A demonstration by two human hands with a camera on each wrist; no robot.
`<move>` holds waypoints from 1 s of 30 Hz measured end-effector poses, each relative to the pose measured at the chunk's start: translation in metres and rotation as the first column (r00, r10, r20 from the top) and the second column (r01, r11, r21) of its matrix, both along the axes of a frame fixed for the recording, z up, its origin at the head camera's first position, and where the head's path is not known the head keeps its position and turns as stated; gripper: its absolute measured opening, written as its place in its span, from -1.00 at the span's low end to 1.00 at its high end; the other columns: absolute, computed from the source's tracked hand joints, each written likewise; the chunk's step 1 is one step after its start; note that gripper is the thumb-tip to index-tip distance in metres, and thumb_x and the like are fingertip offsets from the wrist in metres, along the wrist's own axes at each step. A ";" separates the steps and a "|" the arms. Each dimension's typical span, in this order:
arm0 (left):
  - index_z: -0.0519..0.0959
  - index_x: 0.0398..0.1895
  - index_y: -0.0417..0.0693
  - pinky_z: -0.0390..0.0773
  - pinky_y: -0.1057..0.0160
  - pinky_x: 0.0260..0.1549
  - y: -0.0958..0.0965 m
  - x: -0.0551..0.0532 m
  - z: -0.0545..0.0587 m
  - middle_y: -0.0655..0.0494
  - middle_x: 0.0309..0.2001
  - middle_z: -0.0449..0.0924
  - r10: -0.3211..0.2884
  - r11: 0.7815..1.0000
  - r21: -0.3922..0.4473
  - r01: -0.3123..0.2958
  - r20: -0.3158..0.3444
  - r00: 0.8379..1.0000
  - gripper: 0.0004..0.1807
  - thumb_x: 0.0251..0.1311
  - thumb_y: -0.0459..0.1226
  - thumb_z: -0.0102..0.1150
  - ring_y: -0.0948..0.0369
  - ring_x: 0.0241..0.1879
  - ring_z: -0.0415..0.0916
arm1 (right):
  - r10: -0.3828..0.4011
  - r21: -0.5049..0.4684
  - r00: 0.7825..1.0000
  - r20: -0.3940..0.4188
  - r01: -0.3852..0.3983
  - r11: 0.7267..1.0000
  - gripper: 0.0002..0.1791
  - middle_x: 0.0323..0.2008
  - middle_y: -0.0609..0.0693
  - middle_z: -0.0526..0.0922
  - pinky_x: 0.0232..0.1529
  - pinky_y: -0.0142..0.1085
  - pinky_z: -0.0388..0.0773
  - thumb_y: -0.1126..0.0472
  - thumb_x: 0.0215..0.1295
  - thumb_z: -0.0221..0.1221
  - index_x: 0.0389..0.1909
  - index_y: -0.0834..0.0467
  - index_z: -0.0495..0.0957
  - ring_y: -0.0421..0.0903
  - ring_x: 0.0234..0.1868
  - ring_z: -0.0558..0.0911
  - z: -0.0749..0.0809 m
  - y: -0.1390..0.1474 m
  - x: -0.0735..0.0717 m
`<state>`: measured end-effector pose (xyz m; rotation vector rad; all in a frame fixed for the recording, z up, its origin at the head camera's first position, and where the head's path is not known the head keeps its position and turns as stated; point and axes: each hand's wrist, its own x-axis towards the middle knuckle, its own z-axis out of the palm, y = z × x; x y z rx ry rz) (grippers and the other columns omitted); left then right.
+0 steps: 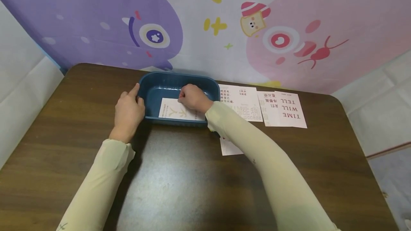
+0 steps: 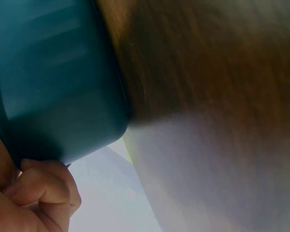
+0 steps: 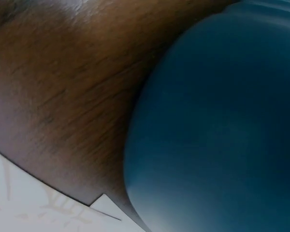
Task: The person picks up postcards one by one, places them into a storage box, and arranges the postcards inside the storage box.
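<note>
A dark blue rectangular plastic tub (image 1: 160,92) stands near the back of the wooden table. At its left end my left hand (image 1: 129,114) grips the rim, and in the left wrist view curled fingers (image 2: 47,186) lie against the tub's outer wall. Inside the tub is a white printed card (image 1: 169,109) with large pale characters. My right hand (image 1: 196,97) reaches over the right rim and pinches this card at its upper edge. The right wrist view shows the tub's outer wall (image 3: 217,130) but not the hand.
White printed cards (image 1: 245,106) lie right of the tub, and an overlapping pair with red lettering (image 1: 287,111) lies farther right. Another card (image 1: 230,148) is partly under the right sleeve. A cartoon-printed cloth (image 1: 205,45) hangs behind the brown table (image 1: 179,174).
</note>
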<state>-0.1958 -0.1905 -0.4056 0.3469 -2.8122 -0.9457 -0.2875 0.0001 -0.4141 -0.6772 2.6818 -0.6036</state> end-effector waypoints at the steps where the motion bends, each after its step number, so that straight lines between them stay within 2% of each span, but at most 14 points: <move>1: 0.22 0.38 -0.11 0.40 -0.20 -0.07 0.001 0.000 0.000 -0.43 -0.03 0.40 -0.002 1.000 -0.001 0.002 -0.003 1.000 -0.45 0.28 -0.30 -0.23 -0.30 -0.16 0.42 | 0.001 0.003 1.000 -0.002 -0.001 1.000 -0.81 -0.28 -0.01 0.64 -0.20 -0.34 0.46 0.16 0.30 0.10 -0.27 0.17 0.63 -0.16 -0.32 0.52 0.001 0.001 0.000; 5: 0.23 0.37 -0.13 0.39 -0.20 -0.07 0.003 -0.001 0.001 -0.44 -0.03 0.41 -0.009 1.000 -0.003 0.009 -0.015 1.000 -0.45 0.27 -0.31 -0.22 -0.30 -0.17 0.42 | -0.017 0.015 0.999 -0.031 0.017 1.000 -0.80 -0.28 -0.01 0.63 -0.20 -0.33 0.45 0.16 0.31 0.08 -0.29 0.16 0.63 -0.15 -0.31 0.50 0.005 0.005 0.002; 12: 0.22 0.38 -0.11 0.39 -0.21 -0.06 0.003 0.001 0.002 -0.43 -0.01 0.40 -0.010 1.000 -0.001 0.010 -0.002 1.000 -0.45 0.28 -0.30 -0.23 -0.30 -0.15 0.42 | -0.062 0.022 0.991 -0.117 0.065 0.998 -0.79 -0.22 0.03 0.66 -0.10 -0.26 0.50 0.18 0.33 0.07 -0.28 0.19 0.64 -0.10 -0.24 0.57 0.022 0.014 0.009; 22: 0.16 0.40 -0.13 0.39 -0.22 -0.11 -0.001 0.003 0.001 -0.46 -0.02 0.37 -0.024 1.000 0.001 0.024 0.024 0.999 -0.44 0.30 -0.30 -0.24 -0.27 -0.20 0.38 | -0.100 -0.049 0.990 -0.099 0.095 0.994 -0.77 -0.19 0.05 0.65 -0.18 -0.28 0.48 0.16 0.34 0.05 -0.20 0.19 0.60 -0.11 -0.34 0.53 0.046 0.033 0.023; 30: 0.15 0.41 -0.11 0.38 -0.23 -0.08 0.002 0.002 0.002 -0.47 0.00 0.35 -0.020 1.000 0.008 0.020 0.033 0.999 -0.43 0.30 -0.30 -0.26 -0.28 -0.17 0.37 | -0.160 -0.115 0.983 -0.090 0.149 0.982 -0.75 -0.34 0.03 0.62 -0.36 -0.34 0.41 0.12 0.31 0.07 -0.20 0.19 0.60 -0.13 -0.45 0.48 0.059 0.054 0.029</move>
